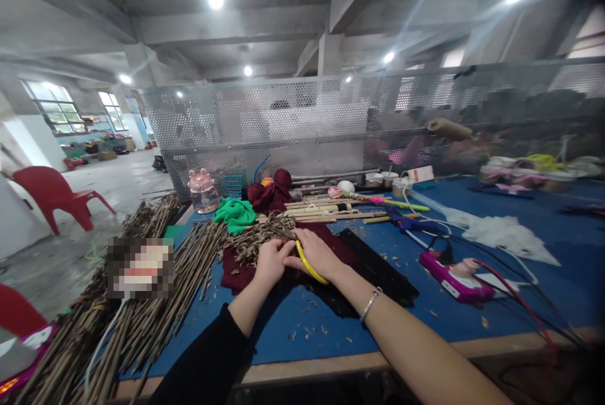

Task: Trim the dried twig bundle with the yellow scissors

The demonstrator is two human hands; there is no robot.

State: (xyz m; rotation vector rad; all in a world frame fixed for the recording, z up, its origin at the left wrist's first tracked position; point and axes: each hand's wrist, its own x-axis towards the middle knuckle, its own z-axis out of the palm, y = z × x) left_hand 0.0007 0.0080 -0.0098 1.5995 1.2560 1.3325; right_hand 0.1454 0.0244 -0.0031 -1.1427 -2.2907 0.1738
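Over the middle of the table, my right hand (314,252) grips a pair of yellow-handled shears (308,264); their metal jaws point up and left toward a heap of short twigs (258,238). Right beside it is my left hand (273,261), fingers curled in and closed at the heap's edge. What they pinch is hidden. Beneath the twigs lies a dark red cloth (235,274), and a black sheet (378,266) extends to the right. Long thin sticks (182,288) lie in a bundle left of my hands.
A green cloth (235,215), dark red balls (282,179) and a pink-lidded jar (203,194) stand behind. To the right are a blue glue gun (401,219), a purple power strip (456,279) with cables, and white plastic (515,238). A perforated metal screen (227,115) borders the table's back.
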